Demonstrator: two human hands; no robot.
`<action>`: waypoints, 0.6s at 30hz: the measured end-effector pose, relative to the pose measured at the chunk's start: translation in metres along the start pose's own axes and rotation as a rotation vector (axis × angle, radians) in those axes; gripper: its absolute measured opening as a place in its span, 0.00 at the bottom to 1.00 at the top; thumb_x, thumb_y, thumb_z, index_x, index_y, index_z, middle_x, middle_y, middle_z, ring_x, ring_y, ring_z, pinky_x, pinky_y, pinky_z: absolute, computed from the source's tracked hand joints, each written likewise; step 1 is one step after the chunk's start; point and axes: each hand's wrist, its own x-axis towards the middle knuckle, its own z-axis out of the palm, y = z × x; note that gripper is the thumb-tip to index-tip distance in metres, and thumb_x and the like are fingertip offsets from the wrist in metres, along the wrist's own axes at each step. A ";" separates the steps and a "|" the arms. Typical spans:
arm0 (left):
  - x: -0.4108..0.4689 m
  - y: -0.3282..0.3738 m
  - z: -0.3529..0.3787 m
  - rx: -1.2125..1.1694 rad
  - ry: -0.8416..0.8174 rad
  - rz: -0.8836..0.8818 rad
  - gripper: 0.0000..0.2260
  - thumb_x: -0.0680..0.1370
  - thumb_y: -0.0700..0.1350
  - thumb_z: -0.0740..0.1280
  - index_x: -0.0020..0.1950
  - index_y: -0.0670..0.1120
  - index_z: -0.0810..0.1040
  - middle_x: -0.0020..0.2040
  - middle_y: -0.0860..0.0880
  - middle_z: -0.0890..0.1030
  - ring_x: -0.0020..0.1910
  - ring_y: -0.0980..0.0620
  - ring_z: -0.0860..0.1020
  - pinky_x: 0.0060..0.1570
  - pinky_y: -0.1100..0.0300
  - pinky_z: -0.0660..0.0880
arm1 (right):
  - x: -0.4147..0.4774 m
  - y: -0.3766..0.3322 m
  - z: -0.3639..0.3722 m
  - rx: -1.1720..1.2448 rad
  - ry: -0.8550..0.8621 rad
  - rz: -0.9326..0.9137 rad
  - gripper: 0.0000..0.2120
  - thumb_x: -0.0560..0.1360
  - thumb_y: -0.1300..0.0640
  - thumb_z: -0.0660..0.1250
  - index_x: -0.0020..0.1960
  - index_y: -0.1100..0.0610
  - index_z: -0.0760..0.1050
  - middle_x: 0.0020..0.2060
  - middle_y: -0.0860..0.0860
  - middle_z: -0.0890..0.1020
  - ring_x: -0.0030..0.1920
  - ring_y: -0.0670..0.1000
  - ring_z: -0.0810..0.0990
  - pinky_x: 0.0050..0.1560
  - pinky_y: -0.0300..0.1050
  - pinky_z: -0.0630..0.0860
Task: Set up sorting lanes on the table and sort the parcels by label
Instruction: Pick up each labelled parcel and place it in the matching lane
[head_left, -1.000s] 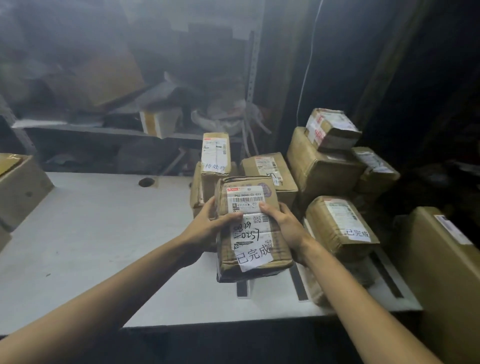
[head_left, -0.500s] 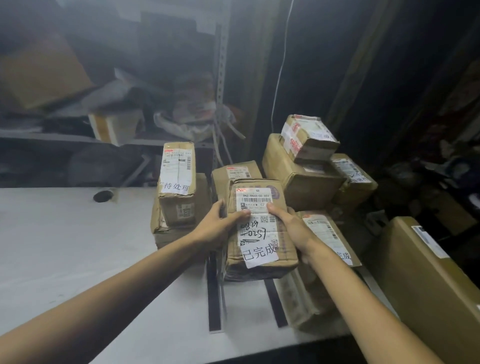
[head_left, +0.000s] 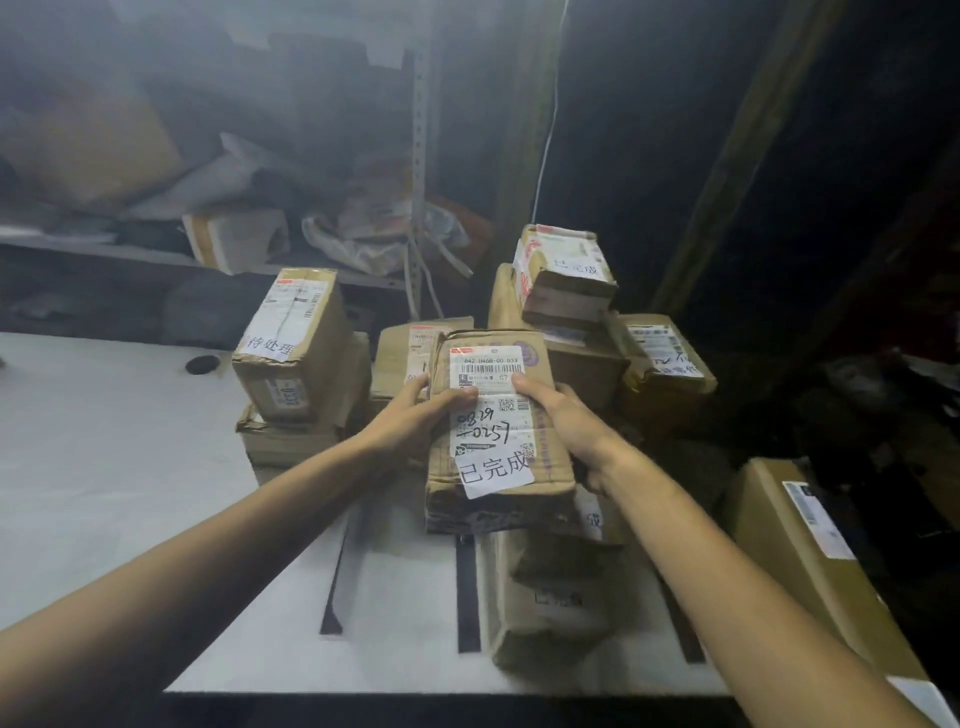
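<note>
A brown cardboard parcel (head_left: 493, 499) with a white shipping label and a handwritten slip reading 已完成 is held above the white table (head_left: 114, 467). My left hand (head_left: 415, 415) grips its left edge, thumb on the label. My right hand (head_left: 566, 421) grips its right edge. Black tape strips (head_left: 467, 597) mark lanes on the table below. Under the held parcel lies another brown parcel (head_left: 550, 608) in the right lane. A parcel labelled 待处理 (head_left: 291, 343) sits on a stack to the left.
More labelled parcels are piled behind and to the right (head_left: 566, 275), (head_left: 665, 358). A large brown box (head_left: 800, 561) stands off the table's right edge. A cluttered metal shelf (head_left: 234, 244) runs behind the table. A round hole (head_left: 202, 364) is in the tabletop.
The view has swung slightly back left and closer. The held parcel has stayed in both hands and now hangs over the parcel in the right lane.
</note>
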 end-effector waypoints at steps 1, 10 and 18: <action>-0.003 -0.002 0.012 0.011 -0.007 -0.011 0.20 0.79 0.44 0.68 0.69 0.42 0.69 0.59 0.39 0.82 0.52 0.43 0.83 0.42 0.53 0.83 | -0.001 0.003 -0.012 -0.005 -0.014 0.012 0.49 0.59 0.28 0.76 0.71 0.53 0.69 0.51 0.52 0.87 0.50 0.55 0.87 0.63 0.60 0.78; 0.013 -0.015 0.081 0.097 0.030 -0.109 0.26 0.74 0.60 0.69 0.66 0.45 0.73 0.51 0.46 0.86 0.50 0.44 0.84 0.55 0.45 0.77 | -0.022 0.008 -0.078 0.013 -0.058 0.049 0.16 0.82 0.45 0.61 0.59 0.55 0.81 0.51 0.56 0.87 0.53 0.58 0.86 0.62 0.55 0.78; 0.032 -0.028 0.096 0.047 0.017 -0.099 0.13 0.83 0.49 0.57 0.58 0.44 0.76 0.44 0.48 0.86 0.40 0.52 0.85 0.42 0.60 0.81 | 0.000 0.032 -0.080 0.062 -0.011 0.051 0.18 0.80 0.46 0.64 0.64 0.54 0.79 0.51 0.55 0.87 0.52 0.57 0.86 0.59 0.55 0.80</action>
